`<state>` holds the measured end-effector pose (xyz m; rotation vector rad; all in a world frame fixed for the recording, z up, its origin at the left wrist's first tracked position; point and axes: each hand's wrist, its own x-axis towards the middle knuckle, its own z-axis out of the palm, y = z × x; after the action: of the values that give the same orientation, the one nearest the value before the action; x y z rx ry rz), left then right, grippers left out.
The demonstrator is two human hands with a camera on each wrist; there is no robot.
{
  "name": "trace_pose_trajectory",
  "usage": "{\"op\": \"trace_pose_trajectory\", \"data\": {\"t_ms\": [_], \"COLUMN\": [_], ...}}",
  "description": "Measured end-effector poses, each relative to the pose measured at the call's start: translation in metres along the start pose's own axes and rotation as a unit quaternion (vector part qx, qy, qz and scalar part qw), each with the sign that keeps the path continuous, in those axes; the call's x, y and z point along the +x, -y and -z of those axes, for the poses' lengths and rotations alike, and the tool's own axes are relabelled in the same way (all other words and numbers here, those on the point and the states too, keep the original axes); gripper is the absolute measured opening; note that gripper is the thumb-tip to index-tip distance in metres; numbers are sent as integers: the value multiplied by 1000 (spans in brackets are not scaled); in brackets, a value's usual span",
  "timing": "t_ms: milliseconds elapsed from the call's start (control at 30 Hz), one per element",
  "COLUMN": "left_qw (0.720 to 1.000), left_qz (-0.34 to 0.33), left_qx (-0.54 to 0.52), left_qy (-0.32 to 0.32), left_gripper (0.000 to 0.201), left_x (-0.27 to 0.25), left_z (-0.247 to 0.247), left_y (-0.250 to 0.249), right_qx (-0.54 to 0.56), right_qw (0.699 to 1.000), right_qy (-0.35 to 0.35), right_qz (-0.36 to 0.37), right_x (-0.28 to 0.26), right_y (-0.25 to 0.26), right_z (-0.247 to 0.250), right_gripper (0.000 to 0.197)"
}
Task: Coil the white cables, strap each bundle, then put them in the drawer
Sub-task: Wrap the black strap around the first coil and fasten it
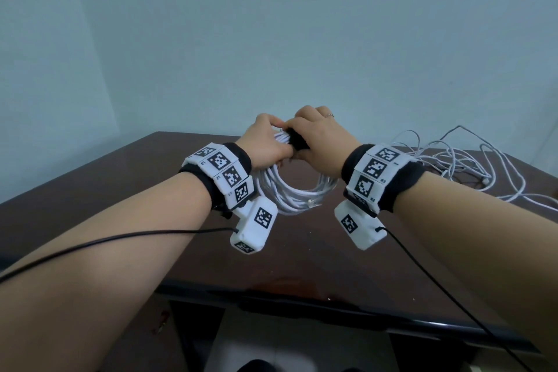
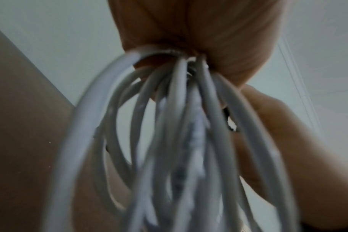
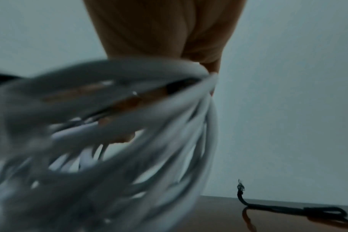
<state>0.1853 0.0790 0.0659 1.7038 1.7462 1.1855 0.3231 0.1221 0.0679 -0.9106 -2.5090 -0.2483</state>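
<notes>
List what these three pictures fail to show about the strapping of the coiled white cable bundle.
- Black strap fastening: head view, covered by the right hand and left hand.
- Fingertip grip on the coiled white cable bundle: both wrist views, blurred loops block it.
- Drawer: head view, none can be made out under the dark brown wooden table.
- Loose white cable: its right part is cut off by the picture edge.

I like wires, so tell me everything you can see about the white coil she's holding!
The coil is a ring of many white cable loops, smooth like plastic, held up above the table, hanging from both hands. The left hand grips its top; the right hand wraps a black strap round it there. A clear plug shows low down.
</notes>
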Motion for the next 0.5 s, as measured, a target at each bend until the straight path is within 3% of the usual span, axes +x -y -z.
{"op": "trace_pose_trajectory", "data": {"t_ms": [133,233,333,367,400,467,500], "left_qw": [1000,999,988,979,972,976,981], "left_qz": [-8,-15,61,83,88,78,68], "left_qx": [-4,-44,-134,-169,-194,-180,-166], "left_qy": [-1,-18,41,78,104,93,70], "left_gripper": [59,79,93,82,59,10,14], "left_x": [4,6,5,4,3,2,3], "left_z": [-1,-1,0,-2,-5,-8,-9], "left_y": [1,5,11,14,17,20,22], "right_qx": [5,5,63,80,100,143,166], "right_qw": [998,994,979,973,968,957,952], "right_qy": [41,5,-26,-33,-41,-49,-45], "right_qz": [-51,-109,-192,-212,-227,-247,-253], "right_x": [6,9,10,11,11,12,13], "right_y": [4,-5,-14,-14,-13,-11,-10], "right_z": [1,3,-1,-5,-9,-16,-19], "right_gripper": [31,17,11,12,12,14,14]}}
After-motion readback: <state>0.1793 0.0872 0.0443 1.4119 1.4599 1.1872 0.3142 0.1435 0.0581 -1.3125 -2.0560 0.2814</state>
